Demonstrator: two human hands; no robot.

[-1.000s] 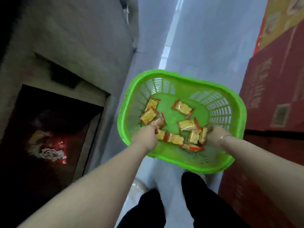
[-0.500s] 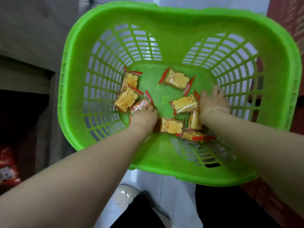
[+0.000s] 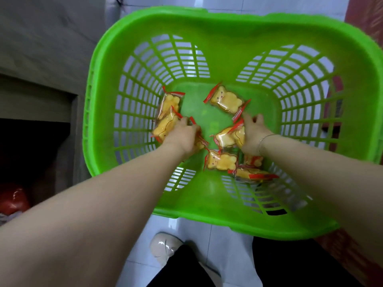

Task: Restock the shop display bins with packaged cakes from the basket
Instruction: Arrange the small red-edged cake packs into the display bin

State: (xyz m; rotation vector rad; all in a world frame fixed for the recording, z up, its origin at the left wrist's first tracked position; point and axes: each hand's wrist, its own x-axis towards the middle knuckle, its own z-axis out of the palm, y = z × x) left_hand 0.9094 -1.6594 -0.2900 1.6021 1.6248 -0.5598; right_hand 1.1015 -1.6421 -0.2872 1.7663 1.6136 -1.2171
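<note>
Basket [image 3: 238, 23]: green, being reached into by both hands.
Cakes: bear-shaped packets being left scattered on the basket floor; one [image 3: 226, 99] lying apart, beyond both hands.
Left hand [image 3: 182, 137]: fingers being curled onto packets [image 3: 165, 125] at the left wall.
Right hand [image 3: 251, 133]: a central packet [image 3: 224, 137] being gripped.
</note>
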